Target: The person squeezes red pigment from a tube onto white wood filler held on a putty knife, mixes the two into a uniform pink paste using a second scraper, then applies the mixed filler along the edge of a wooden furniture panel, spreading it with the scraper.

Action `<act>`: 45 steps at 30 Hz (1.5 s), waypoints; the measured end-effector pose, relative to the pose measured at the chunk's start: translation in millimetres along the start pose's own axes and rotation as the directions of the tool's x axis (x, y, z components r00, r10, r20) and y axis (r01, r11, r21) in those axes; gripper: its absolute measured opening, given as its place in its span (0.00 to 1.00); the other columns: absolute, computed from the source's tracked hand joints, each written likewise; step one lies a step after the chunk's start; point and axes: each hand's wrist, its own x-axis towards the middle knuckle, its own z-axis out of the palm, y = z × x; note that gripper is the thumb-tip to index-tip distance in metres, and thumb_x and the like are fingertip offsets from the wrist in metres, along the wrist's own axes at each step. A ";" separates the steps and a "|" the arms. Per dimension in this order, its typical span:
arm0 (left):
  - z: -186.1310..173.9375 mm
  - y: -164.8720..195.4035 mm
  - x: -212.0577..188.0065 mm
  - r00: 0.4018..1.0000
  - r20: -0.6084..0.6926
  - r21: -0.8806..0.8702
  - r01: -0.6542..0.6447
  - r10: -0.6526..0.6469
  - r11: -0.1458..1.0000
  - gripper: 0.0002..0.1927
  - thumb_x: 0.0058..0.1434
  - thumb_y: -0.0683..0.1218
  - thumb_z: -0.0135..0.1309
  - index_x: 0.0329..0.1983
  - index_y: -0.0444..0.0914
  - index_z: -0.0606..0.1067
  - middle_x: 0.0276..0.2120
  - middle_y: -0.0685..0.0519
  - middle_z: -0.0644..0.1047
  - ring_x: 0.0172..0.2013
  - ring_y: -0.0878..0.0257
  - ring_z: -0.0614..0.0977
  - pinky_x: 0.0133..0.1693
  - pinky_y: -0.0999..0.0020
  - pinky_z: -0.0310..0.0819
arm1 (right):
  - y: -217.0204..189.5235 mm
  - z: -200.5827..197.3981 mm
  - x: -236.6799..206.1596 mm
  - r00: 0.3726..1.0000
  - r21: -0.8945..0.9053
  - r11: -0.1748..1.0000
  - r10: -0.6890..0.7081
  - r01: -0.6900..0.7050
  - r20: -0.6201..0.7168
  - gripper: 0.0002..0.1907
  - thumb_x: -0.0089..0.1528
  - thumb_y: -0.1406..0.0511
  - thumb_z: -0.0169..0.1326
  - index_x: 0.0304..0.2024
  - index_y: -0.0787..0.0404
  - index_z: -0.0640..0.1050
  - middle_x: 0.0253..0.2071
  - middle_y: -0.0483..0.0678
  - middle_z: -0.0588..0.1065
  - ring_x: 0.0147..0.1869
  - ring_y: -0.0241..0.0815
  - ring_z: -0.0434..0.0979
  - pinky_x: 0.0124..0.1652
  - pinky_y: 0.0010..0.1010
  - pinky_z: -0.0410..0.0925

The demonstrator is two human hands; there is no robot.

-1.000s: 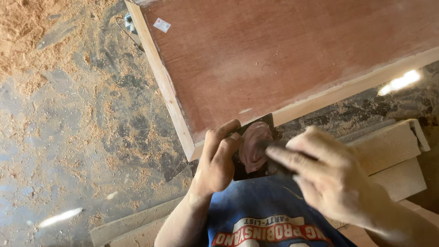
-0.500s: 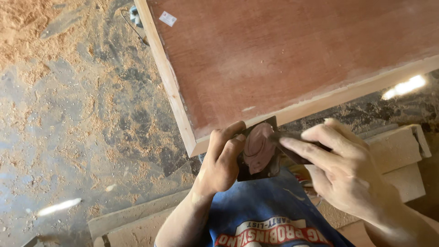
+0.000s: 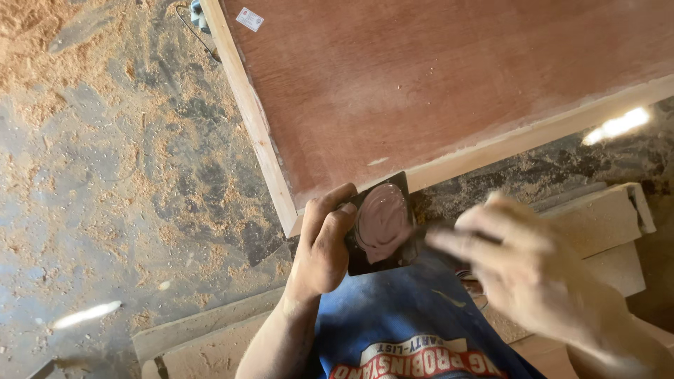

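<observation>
Putty-smeared dark board (image 3: 380, 226), right hand (image 3: 533, 281) now blurred, shifted right

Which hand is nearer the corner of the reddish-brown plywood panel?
Left. The left hand sits just below the reddish-brown plywood panel's corner, holding a small dark board of pinkish putty; the blurred right hand is farther right.

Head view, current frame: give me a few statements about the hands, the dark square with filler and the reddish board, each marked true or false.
1. The left hand grips a dark square plate carrying pinkish-brown putty. True.
2. The right hand lies flat on the reddish board. False: it is blurred, off the board, beside the plate.
3. Sawdust covers the floor to the left. True.
4. The board has a pale wooden edge strip. True.
5. The plate is bare. False: putty sits on it.
</observation>
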 end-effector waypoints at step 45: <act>4.4 -4.1 71.6 0.749 0.318 -0.931 0.361 -0.581 -0.044 0.13 0.69 0.46 0.40 0.42 0.31 0.70 0.36 0.44 0.77 0.34 0.56 0.81 0.39 0.59 0.81 | 29.0 47.7 -39.5 0.842 0.189 0.974 0.202 -0.122 -0.500 0.12 0.62 0.67 0.54 0.47 0.60 0.82 0.36 0.45 0.73 0.34 0.37 0.67 0.29 0.25 0.64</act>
